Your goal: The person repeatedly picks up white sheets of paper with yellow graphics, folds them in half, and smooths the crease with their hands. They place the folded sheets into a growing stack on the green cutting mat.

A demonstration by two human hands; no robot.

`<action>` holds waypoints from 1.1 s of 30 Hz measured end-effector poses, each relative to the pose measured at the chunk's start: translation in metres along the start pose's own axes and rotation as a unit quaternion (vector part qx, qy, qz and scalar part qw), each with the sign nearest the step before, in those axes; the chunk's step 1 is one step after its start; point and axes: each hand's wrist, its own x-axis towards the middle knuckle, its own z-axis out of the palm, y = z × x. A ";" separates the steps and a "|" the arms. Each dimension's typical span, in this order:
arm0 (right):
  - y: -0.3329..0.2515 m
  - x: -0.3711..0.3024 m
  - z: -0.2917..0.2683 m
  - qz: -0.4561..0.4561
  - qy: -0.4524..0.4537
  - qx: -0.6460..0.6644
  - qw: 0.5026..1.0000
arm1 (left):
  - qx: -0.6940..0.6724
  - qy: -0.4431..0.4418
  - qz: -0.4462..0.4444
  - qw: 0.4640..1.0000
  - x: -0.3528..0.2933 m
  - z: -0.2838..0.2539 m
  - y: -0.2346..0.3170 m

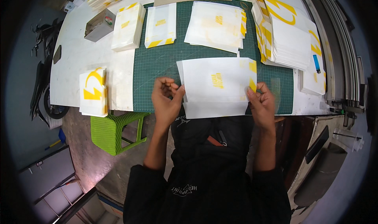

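A white folded paper sheet with yellow print lies in front of me, over the near part of the green cutting mat. A crease runs along its near side, and that strip reaches past the table edge. At its left edge my left hand is closed, thumb and fingertips at the paper, the other fingers curled. My right hand pinches the yellow-striped right edge, thumb on top. Just beyond lies a loose stack of similar white sheets, with a smaller stack to its left.
More printed paper stacks stand at the right, far left and near left corner. A grey open box and a blue lighter lie on the table. A green woven stool stands below its left edge. Metal rails run along the right.
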 end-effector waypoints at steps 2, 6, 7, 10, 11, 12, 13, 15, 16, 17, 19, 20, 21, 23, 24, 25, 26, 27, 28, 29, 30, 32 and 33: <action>0.008 0.001 0.000 0.003 0.001 -0.001 1.000 | -0.046 -0.039 -0.010 0.998 -0.004 -0.005 0.004; 0.019 0.003 0.001 -0.007 0.034 0.030 0.999 | -0.061 -0.118 -0.056 0.990 -0.014 -0.003 0.028; 0.022 0.003 0.000 -0.012 0.048 0.032 0.998 | -0.047 -0.124 -0.052 0.990 -0.017 -0.002 0.033; 0.004 -0.004 0.027 -0.056 0.069 -0.006 0.996 | -0.040 -0.113 -0.048 0.992 -0.023 0.003 0.039; 0.003 -0.006 0.027 -0.069 0.055 -0.029 0.996 | -0.063 -0.092 -0.052 0.992 -0.025 0.006 0.036; 0.002 -0.008 0.026 -0.082 0.043 -0.052 0.994 | -0.086 -0.072 -0.055 0.992 -0.026 0.008 0.033; 0.011 -0.009 0.012 -0.089 0.014 -0.078 0.993 | -0.058 -0.082 -0.020 0.995 -0.025 0.008 0.028; 0.012 -0.012 -0.002 -0.089 -0.017 -0.127 0.988 | 0.005 -0.105 0.051 0.993 -0.019 0.005 0.026; 0.010 -0.012 -0.005 -0.082 -0.021 -0.153 0.985 | -0.019 -0.114 0.038 0.993 -0.020 0.005 0.029; 0.009 -0.012 -0.006 -0.075 -0.026 -0.180 0.981 | -0.042 -0.122 0.026 0.991 -0.020 0.005 0.035; 0.003 -0.013 -0.003 -0.069 -0.033 -0.165 0.983 | -0.065 -0.134 0.011 0.989 -0.021 0.002 0.038; 0.001 -0.014 -0.002 -0.066 -0.037 -0.158 0.985 | -0.065 -0.138 0.009 0.988 -0.020 0.000 0.036; 0.002 -0.013 0.000 -0.078 -0.038 -0.160 0.983 | -0.063 -0.140 0.006 0.988 -0.020 -0.002 0.035; 0.003 -0.013 0.001 -0.102 -0.042 -0.163 0.981 | -0.038 -0.136 0.013 0.990 -0.019 -0.004 0.038; 0.003 -0.013 0.000 -0.106 -0.034 -0.181 0.977 | -0.027 -0.136 0.017 0.990 -0.017 -0.005 0.039; 0.002 -0.014 -0.001 -0.111 -0.027 -0.200 0.973 | -0.008 -0.143 0.027 0.989 -0.017 -0.006 0.039; 0.002 -0.014 0.000 -0.115 -0.020 -0.218 0.969 | 0.012 -0.149 0.036 0.988 -0.016 -0.007 0.040; 0.001 -0.015 0.001 -0.128 -0.016 -0.226 0.966 | 0.033 -0.154 0.045 0.986 -0.017 -0.008 0.041; -0.001 -0.015 0.003 -0.141 -0.013 -0.233 0.962 | 0.045 -0.150 0.066 0.985 -0.016 -0.009 0.042; -0.002 -0.016 0.005 -0.154 -0.009 -0.241 0.958 | 0.057 -0.146 0.087 0.984 -0.016 -0.009 0.042; -0.004 -0.016 0.006 -0.161 -0.009 -0.252 0.954 | 0.069 -0.142 0.107 0.982 -0.015 -0.009 0.044; -0.007 -0.017 0.007 -0.176 -0.008 -0.273 0.946 | 0.111 -0.137 0.122 0.977 -0.015 -0.010 0.050; -0.006 -0.019 0.004 -0.176 -0.004 -0.290 0.941 | 0.131 -0.133 0.129 0.974 -0.016 -0.010 0.051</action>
